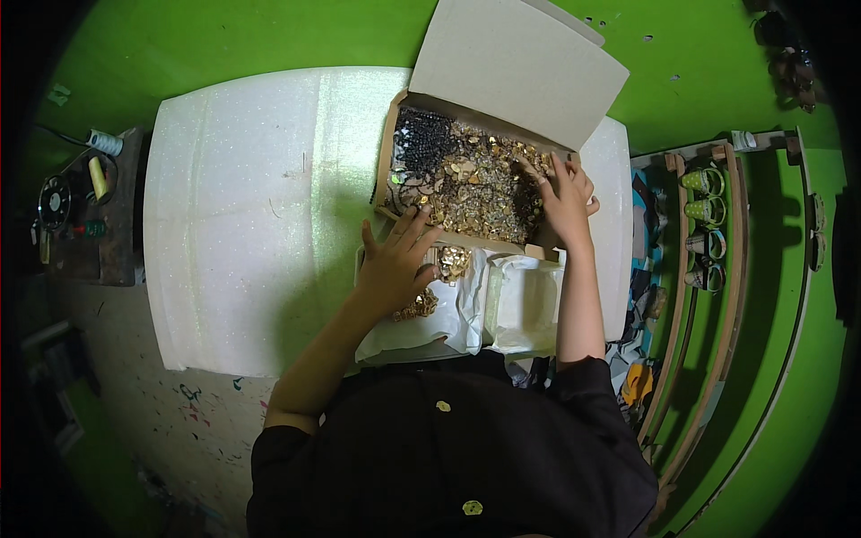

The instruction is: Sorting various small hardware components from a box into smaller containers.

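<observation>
An opened cardboard box (466, 239) is filled with small gold and clear shiny pieces (484, 184), with a heap of black beads (421, 139) in its far left corner. My left hand (395, 257) has its fingers spread, their tips at the box's near left wall. Below that palm, a small pile of gold pieces (453, 262) and a second gold pile (415, 306) lie on white wrapping (457, 314). My right hand (567, 204) reaches over the box's right wall, fingers apart and tips among the pieces; I see nothing held in it.
The raised lid (520, 67) leans back toward the green wall. A white paper-lined tray (525, 305) sits close to my body on the sparkly white table (242, 215). At left stands a dark stand (117, 242) with thread spools (105, 142); a wooden shoe rack (735, 269) is right.
</observation>
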Available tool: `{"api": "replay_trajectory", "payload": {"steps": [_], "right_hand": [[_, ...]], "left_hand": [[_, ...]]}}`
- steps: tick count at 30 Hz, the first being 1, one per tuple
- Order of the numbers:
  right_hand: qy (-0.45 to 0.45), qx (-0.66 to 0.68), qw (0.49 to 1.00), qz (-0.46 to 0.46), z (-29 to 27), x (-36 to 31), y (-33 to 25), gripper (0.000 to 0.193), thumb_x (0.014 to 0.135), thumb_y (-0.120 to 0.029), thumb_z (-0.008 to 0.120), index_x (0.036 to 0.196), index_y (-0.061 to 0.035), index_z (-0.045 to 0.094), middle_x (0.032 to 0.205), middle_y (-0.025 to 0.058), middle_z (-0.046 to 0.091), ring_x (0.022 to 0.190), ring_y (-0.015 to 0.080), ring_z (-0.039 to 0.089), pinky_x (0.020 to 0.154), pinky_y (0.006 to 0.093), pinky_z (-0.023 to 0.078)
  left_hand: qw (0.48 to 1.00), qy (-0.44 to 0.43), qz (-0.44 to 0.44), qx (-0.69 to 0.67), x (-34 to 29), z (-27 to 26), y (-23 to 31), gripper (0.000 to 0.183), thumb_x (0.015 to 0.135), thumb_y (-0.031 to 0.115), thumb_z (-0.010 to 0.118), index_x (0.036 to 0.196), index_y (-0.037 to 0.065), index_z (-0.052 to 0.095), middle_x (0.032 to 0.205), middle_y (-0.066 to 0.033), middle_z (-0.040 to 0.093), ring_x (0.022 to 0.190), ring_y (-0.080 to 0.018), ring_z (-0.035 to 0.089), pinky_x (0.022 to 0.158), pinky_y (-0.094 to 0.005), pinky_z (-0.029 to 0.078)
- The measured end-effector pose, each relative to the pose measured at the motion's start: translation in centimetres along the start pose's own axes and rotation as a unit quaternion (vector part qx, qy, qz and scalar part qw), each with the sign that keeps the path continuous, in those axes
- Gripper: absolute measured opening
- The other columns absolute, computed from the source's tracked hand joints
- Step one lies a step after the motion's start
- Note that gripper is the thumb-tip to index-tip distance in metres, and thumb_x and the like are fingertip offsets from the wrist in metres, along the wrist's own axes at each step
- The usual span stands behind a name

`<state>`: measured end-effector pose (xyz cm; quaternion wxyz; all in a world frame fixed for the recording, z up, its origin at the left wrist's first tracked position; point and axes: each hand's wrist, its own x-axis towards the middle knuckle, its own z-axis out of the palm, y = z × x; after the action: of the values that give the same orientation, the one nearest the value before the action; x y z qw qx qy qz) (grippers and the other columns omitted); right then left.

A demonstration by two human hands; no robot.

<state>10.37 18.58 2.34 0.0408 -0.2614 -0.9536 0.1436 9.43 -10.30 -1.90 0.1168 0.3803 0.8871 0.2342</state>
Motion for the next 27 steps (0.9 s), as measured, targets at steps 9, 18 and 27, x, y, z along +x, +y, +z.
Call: {"api": "replay_trajectory", "payload": {"steps": [9,18,27], "right_hand": [[-0.063,-0.136,0.979,-0.138,4.3,-0.8,-3.6,0.034,0.075,-0.019,0.068,0.109,-0.0156,0.064,0.128,0.0127,0.045,0.128,0.0324,0.032,0.1,0.0616,0.016],[-0.089,-0.158,0.971,-0.157,4.8,0.3,-4.1,0.016,0.075,-0.018,0.065,0.089,-0.01,0.068,0.116,0.0102,0.052,0.122,0.0305,0.037,0.099,0.0624,0.018],[-0.091,-0.024,0.992,-0.089,-1.1,1.7,-3.8,0.014,0.078,-0.024,0.061,0.083,-0.0116,0.065,0.113,0.0053,0.056,0.119,0.027,0.038,0.099,0.0527,0.014]], "left_hand": [[1.0,0.008,0.002,0.009,-0.2,0.1,0.0,0.063,0.081,0.032,0.058,0.139,0.018,0.037,0.149,-0.0087,0.026,0.138,-0.0227,0.023,0.098,-0.0715,0.007],[0.999,0.033,0.007,0.014,-0.4,0.3,0.0,0.06,0.082,0.03,0.055,0.138,0.017,0.038,0.147,-0.0074,0.029,0.137,-0.0209,0.025,0.1,-0.0691,0.01],[0.999,0.031,0.004,-0.023,-0.3,0.5,-0.2,0.061,0.082,0.032,0.055,0.139,0.018,0.037,0.147,-0.0086,0.029,0.137,-0.0234,0.025,0.101,-0.0674,0.001]]}}
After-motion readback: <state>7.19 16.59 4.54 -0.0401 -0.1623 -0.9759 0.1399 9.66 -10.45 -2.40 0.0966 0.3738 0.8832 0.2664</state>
